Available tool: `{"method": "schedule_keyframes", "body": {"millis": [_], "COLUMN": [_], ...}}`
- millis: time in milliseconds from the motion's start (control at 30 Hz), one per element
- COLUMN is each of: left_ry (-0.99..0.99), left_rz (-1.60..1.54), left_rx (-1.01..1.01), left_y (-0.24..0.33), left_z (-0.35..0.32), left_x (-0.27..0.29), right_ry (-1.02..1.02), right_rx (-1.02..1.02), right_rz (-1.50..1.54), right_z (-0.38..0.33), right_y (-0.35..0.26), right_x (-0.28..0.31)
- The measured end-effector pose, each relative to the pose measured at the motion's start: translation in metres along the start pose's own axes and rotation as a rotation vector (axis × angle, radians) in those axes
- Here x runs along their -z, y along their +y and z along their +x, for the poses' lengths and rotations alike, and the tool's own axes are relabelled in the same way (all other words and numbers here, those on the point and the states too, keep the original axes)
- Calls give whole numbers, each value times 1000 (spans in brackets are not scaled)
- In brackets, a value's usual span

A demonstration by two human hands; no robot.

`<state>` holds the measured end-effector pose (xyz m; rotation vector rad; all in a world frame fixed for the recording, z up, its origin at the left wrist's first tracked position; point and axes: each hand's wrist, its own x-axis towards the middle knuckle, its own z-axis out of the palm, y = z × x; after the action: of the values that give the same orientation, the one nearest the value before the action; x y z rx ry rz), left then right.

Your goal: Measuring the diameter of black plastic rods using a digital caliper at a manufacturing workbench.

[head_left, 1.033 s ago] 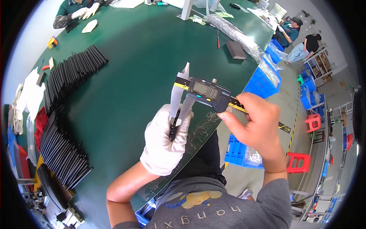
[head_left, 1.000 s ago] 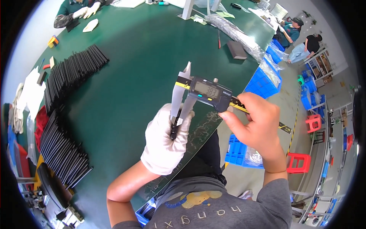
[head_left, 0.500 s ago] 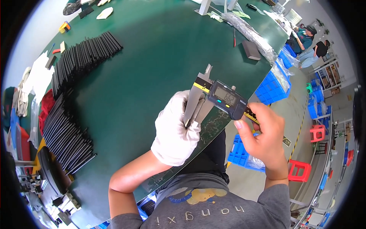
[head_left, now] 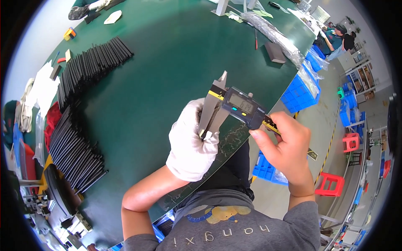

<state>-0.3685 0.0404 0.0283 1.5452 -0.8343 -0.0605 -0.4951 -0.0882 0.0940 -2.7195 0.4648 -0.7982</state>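
My left hand (head_left: pixel 191 142) wears a white glove and is closed around a small dark part that sits between the jaws of a digital caliper (head_left: pixel 234 106); the part is mostly hidden by the glove and jaws. My bare right hand (head_left: pixel 284 146) grips the caliper's beam and slider at its right end. The caliper has steel jaws, a black body with a grey display and a yellow stripe. Both hands hover over the near edge of the green table (head_left: pixel 167 54).
Long rows of black strips (head_left: pixel 90 62) lie on the table's left, with a second pile (head_left: pixel 77 152) nearer me. Blue crates (head_left: pixel 299 90) and red stools (head_left: pixel 331 184) stand on the floor at right. Another person's hands (head_left: pixel 90 7) work at the far edge.
The view has shifted, so my hands and the caliper sit slightly further right and lower. The caliper stays clamped on the part in my gloved hand.
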Motion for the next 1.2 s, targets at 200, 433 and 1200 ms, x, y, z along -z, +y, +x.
{"method": "schedule_keyframes", "body": {"millis": [200,433,1200], "left_ry": [7,-21,-14], "left_rz": [-11,-34,-21], "left_rx": [23,-53,4], "left_y": [2,-3,-4], "left_z": [-1,-3,-4], "left_x": [-1,0,4], "right_ry": [-11,-4,18], "right_rx": [12,60,134], "right_rz": [5,-8,-86], "right_z": [0,-2,5], "right_y": [0,5,9], "right_x": [1,-4,-4]}}
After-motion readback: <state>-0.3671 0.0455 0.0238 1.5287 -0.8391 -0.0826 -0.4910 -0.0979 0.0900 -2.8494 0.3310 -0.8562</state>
